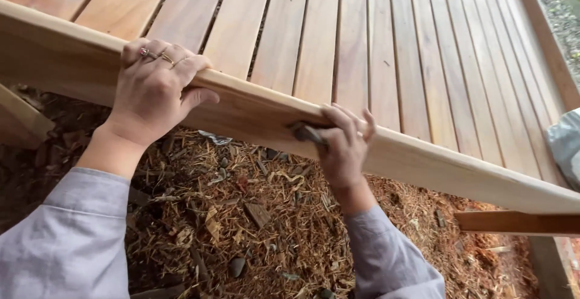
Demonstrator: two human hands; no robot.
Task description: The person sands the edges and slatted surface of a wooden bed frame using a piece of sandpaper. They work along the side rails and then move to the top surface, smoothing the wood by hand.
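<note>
Head view, one cam looking down.

Left hand [151,90] at approx 10 o'clock of frame: fingers curled over the top edge of the board [423,160], thumb sticking out along its near face. Grip pressed down on the board's edge, clamping it. Two rings [158,55] on the fingers. Grey sleeve [66,238] runs off to 8 o'clock.

Right hand [344,145] just right of centre, approx 3 o'clock from the left hand, well apart from it. Fingers wrapped round a small dark tool [307,133], its tip against the board's near face. Grip closed on the tool; can't tell what kind of tool, mostly hidden by the hand. Its sleeve goes down to 6 o'clock.

Board: long, pale, unfinished wood, set on edge, running diagonally from 9 o'clock, upper left, to 4 o'clock, lower right. It forms the front rail of a slatted deck [386,39] w/ reddish-brown slats and thin gaps btwn them, filling the frame from 11 to 2 o'clock.

Under the board, at 6 o'clock: ground [241,226] covered w/ wood chips, shavings, bark bits, a few pebbles. At 4 o'clock a short reddish batten [513,221] pokes out below the board. At 3 o'clock, by the frame edge, a bit of grey plastic sheet [567,145] lies on the deck. Gravel and a green leaf at 1 o'clock, far corner.
</note>
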